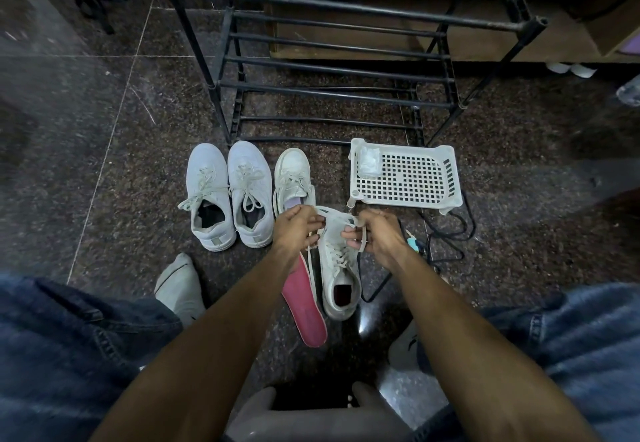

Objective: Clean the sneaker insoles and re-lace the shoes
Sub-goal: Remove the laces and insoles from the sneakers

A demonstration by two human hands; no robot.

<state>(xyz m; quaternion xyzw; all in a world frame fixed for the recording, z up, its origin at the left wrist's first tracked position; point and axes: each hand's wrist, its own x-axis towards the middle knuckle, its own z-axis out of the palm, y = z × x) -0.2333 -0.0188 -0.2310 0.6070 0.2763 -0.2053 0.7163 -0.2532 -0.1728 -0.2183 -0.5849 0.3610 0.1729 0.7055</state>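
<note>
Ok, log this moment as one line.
left hand: holds lace | right hand: holds lace | sneaker: between hands | pink insole: out, on floor

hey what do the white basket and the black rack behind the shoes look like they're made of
White basket: looks like moulded plastic, matte, with a uniform grid of square holes and rounded rims. Black rack: thin round bars, probably painted metal tubing with plastic corner joints; dull and scuffed, though the material is not certain.

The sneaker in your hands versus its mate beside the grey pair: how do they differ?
The held sneaker has its toe lifted, both hands on its laces; its mate stands flat, untouched. The held one's opening shows red, the mate's shows lilac. Both are white and laced.
</note>
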